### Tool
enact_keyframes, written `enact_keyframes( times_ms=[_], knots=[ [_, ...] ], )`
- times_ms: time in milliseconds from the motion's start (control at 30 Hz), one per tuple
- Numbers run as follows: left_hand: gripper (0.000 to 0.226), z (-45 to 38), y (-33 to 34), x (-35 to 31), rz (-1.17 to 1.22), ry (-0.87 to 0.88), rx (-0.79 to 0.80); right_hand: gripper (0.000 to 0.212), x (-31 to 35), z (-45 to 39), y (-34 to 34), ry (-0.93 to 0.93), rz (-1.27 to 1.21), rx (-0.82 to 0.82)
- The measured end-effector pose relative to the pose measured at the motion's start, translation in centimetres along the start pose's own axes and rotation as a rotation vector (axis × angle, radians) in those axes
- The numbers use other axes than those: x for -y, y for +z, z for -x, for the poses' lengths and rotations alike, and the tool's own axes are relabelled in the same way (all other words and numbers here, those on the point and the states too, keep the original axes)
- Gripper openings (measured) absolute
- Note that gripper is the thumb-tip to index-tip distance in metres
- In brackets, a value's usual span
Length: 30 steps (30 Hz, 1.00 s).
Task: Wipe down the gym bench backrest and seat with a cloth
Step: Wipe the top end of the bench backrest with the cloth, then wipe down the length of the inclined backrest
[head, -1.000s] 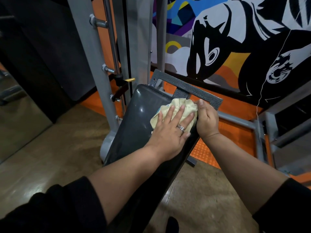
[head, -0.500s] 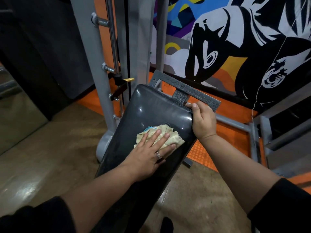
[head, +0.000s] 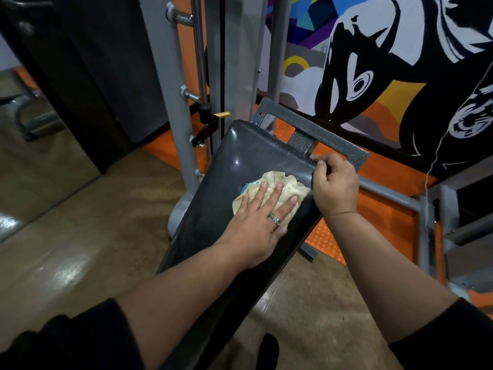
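Note:
A dark padded gym bench backrest (head: 240, 161) slopes away from me toward a grey metal frame. A crumpled pale yellow cloth (head: 274, 184) with a blue patch lies on its upper right part. My left hand (head: 258, 225) lies flat on the cloth with straight fingers, pressing it against the pad; a ring shows on one finger. My right hand (head: 334, 185) curls round the backrest's upper right edge, thumb on the top corner. The seat lies below, hidden under my forearms.
A textured grey crossbar (head: 314, 134) sits just behind the backrest top. Grey rack uprights (head: 170, 102) with pegs and a yellow-tipped pin stand at the left. An orange mat (head: 378, 209) and a painted mural wall lie to the right; brown floor spreads left.
My left hand slid the cloth down the pad half a second ago, then back up toward the upper right edge. My right hand kept its grip on the backrest edge.

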State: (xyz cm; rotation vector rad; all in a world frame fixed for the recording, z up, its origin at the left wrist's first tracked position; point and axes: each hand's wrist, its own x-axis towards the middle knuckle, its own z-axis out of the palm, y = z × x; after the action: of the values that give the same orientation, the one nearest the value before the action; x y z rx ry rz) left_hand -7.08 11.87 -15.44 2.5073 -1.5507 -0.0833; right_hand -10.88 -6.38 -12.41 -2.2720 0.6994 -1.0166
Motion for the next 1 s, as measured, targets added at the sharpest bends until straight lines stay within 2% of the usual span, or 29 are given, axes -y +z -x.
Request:
enact_keyframes(
  times_ms=[133,333,433,533,600,767,900,1000],
  knots=[
    [0.062,0.4,-0.2,0.3,-0.105,0.176,0.091,0.029,-0.8,0.5,-1.0,-0.007,-0.043,-0.042],
    [0.061,-0.2,0.4,0.6,-0.116,0.218,0.057,0.026,-0.6,0.4,-1.1,-0.076,-0.003,-0.040],
    [0.059,-0.4,1.3,-0.3,-0.033,0.132,-0.015,0.024,-0.9,0.6,-0.8,-0.097,-0.024,-0.087],
    [0.059,-1.1,2.4,-1.9,0.138,0.010,-0.154,0.024,-1.2,0.6,-0.3,-0.112,-0.050,-0.140],
    [0.064,-1.3,2.9,-2.3,0.222,0.001,-0.228,0.024,-1.4,0.5,-0.2,-0.112,-0.062,-0.154],
    [0.056,-0.7,4.1,-2.3,0.286,0.032,-0.363,0.026,-1.6,0.8,0.0,-0.142,-0.060,-0.187],
    [0.056,0.1,5.4,-3.3,0.301,-0.054,-0.446,0.026,-1.4,1.0,-0.1,-0.232,-0.015,-0.249],
    [0.055,0.1,5.4,-3.7,0.313,-0.152,-0.423,0.026,-1.3,1.4,0.4,-0.397,0.029,-0.304]
  ],
)
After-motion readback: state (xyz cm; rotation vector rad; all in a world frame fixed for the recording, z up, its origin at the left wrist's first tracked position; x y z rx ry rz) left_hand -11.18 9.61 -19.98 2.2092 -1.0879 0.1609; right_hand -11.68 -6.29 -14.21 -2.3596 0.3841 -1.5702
